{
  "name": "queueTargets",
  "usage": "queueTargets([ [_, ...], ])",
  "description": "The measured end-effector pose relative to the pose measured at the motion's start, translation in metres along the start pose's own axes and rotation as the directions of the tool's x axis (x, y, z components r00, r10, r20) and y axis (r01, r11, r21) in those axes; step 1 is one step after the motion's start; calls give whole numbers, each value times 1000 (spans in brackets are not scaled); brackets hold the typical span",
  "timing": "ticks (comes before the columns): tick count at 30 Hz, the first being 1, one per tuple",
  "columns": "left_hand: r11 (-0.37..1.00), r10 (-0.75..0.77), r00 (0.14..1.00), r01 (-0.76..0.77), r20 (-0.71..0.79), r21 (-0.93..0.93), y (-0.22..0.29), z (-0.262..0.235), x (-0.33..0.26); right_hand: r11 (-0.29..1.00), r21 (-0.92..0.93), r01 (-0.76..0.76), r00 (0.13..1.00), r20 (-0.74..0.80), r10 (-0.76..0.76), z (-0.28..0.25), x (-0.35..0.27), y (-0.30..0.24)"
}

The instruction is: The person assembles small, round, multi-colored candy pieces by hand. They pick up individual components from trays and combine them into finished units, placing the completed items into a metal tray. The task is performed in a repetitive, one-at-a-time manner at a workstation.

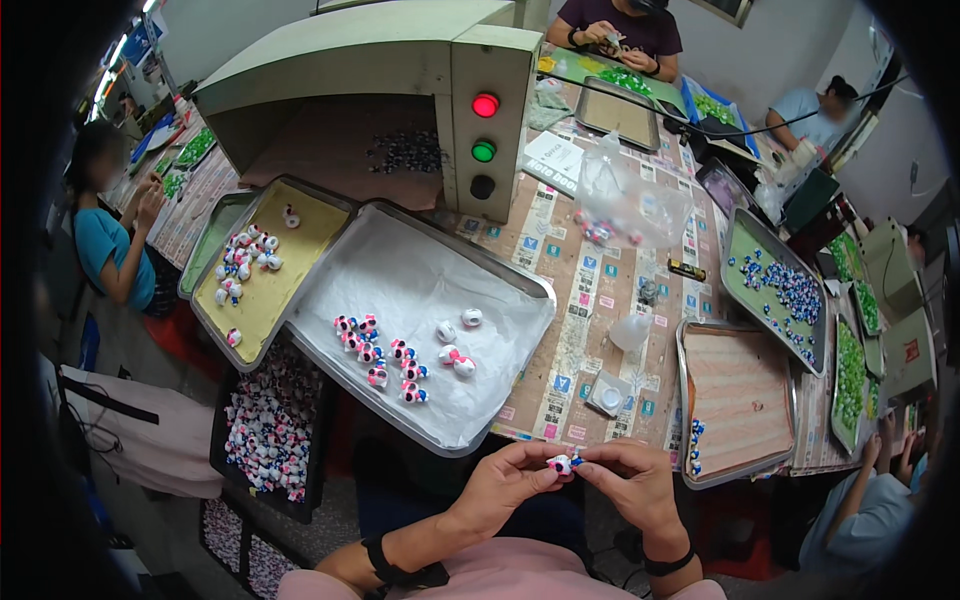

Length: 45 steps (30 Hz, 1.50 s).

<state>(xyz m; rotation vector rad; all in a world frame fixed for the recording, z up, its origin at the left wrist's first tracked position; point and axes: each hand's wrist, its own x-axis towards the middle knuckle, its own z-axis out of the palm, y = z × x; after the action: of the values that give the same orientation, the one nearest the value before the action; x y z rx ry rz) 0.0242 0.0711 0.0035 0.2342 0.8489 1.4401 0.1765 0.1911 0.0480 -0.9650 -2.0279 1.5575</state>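
In front of my body, both hands meet over a small toy figure (560,464) with a white-and-pink head and a blue lower part. My left hand (500,490) pinches the head side. At the blue part, the thumb and fingers of my right hand (632,488) are closed; whether head and blue part are joined is too small to tell. Beyond my left hand lies a paper-lined metal tray (440,245). It carries a cluster of pink, white and blue figures (368,350) and a few loose white heads (446,331).
A yellow-lined tray (268,215) of white heads overlaps the paper-lined tray. Behind stands a box-shaped machine (481,60) with lit buttons. Right are a pink-lined tray (740,400), a tray of blue pieces (740,240) and a squeeze bottle (630,332). A black crate (317,480) sits low left. Co-workers sit around.
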Motion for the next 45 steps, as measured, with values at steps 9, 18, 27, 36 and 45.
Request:
queueTargets([
  [9,995,74,997,-73,-7,66,-5,-3,-1,1000,20,14,998,58,-16,2,-2,4],
  [18,994,86,995,-90,51,69,6,-2,-10,988,-70,140,990,5,-140,8,-4,-10],
  [27,-250,701,616,-259,359,933,78,-38,-13,962,-143,234,962,-106,-250,-10,-6,-8],
  [36,-330,697,662,-44,275,943,93,-56,-3,985,-139,104,953,-271,-139,-31,-19,3],
  [45,-392,547,770,-110,328,913,102,-56,37,866,-496,-70,821,-522,-233,-102,-20,25],
])
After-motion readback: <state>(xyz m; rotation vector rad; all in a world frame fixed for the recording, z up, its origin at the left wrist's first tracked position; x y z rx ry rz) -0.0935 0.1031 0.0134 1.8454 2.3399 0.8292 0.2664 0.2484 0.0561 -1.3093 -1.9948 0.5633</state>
